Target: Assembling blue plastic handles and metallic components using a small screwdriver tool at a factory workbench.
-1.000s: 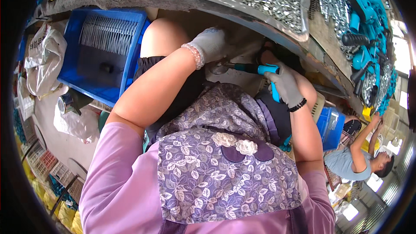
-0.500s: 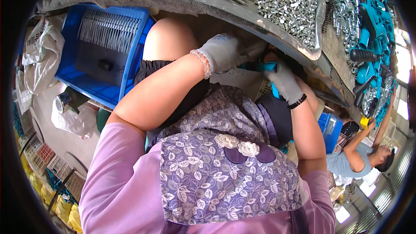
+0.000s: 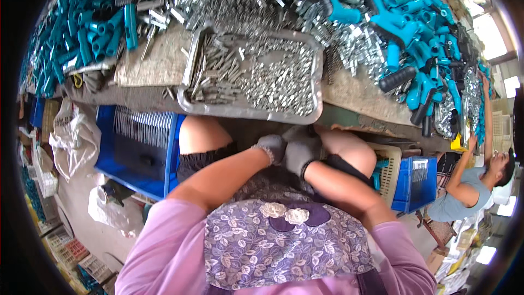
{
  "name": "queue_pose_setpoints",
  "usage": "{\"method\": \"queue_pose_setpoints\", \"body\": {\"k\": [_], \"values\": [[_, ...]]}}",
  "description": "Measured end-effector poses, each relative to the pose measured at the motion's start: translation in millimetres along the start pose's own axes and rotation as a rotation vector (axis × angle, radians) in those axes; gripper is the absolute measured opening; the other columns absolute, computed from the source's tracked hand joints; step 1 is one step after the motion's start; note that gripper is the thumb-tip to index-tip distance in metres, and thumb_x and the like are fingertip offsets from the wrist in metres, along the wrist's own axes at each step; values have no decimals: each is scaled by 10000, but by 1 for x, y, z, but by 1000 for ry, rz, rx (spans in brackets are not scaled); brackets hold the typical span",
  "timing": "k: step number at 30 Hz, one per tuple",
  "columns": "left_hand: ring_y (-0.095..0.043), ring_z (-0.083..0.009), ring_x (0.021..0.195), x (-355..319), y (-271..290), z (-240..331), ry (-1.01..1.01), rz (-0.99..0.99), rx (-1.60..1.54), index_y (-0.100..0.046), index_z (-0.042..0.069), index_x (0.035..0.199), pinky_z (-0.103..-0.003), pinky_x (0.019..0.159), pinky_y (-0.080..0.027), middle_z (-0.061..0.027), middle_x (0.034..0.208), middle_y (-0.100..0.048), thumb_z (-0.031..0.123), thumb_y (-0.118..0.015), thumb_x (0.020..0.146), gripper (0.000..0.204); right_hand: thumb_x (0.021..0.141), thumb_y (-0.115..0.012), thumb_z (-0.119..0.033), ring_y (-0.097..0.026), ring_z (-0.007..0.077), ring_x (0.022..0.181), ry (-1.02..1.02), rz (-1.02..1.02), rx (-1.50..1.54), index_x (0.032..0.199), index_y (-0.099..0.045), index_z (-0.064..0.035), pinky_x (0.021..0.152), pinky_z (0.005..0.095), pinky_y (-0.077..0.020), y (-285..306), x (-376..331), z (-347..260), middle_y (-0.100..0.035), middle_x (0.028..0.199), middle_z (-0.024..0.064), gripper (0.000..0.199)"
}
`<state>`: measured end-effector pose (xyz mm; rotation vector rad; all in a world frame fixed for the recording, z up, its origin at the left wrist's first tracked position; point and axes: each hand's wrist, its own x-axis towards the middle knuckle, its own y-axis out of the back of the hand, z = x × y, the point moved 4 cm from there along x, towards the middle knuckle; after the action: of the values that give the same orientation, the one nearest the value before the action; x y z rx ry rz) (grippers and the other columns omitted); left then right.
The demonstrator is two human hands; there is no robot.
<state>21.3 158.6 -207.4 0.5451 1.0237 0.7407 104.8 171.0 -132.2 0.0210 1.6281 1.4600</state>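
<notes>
Cluttered workshop surface (image 3: 355,95) | shallow metal tray of small silver screws (image 3: 256,74) lies just ahead of and above both gloved hands | left hand (image 3: 271,147), right hand (image 3: 299,155) pressed together in lap, equally near; contents hidden, cannot tell grip.

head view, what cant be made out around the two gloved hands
- Head view: what the left hand and right hand hold; the gloves, pressed together in the lap, cover it.
- Fingertips: in shadow under the metal tray.
- Blue crate contents: too small.
</notes>
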Motion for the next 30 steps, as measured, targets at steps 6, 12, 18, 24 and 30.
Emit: {"method": "queue_pose_setpoints", "body": {"k": [6, 12, 18, 24, 30], "values": [[-453, -305, 1352, 69, -63, -33, -100, 258, -64, -498, 88, 1407, -386, 1109, -365, -173, 1424, -520, 322, -631, 882, 589, 883, -576, -290, -688, 315, 982, 9, 148, 271, 964, -777, -105, 874, 442, -506, -68, 36, 4, -731, 1010, 174, 285], [-479, -340, 1317, 47, -15, -15, -298, 66, 57, -464, 62, 1419, -385, 1081, -403, -193, 1408, -520, 232, -676, 847, 633, 875, -574, -348, -684, 373, 790, 85, 0, 372, 891, -737, -66, 724, 453, -525, -59, 37, 12, -705, 841, 194, 326], [-639, -388, 1049, -93, 78, 3, -266, 273, -115, -669, 49, 1126, -457, 895, -515, -220, 1069, -676, 147, -743, 766, 380, 814, -711, -320, -689, 366, 920, -14, 370, 1019, 1051, -657, -10, 793, 459, -521, 39, -199, 85, -692, 967, 231, 394], [-691, -386, 827, -125, 54, 82, -304, 176, -197, -629, 36, 1054, -425, 711, -545, -216, 855, -692, 153, -752, 803, 303, 710, -822, -278, -649, 164, 818, -270, 303, 1522, 1102, -660, 7, 756, 322, -506, -54, -310, 70, -668, 840, 101, 511], [-658, -286, 963, -126, 62, 190, -657, -38, -418, -458, 39, 1424, -384, 860, -529, -196, 1157, -637, 132, -761, 850, 656, 801, -778, -220, -655, 173, 821, -971, 1101, 1517, 1219, -649, 23, 713, 304, -533, -218, -407, 143, -699, 1015, 97, 500]]}}
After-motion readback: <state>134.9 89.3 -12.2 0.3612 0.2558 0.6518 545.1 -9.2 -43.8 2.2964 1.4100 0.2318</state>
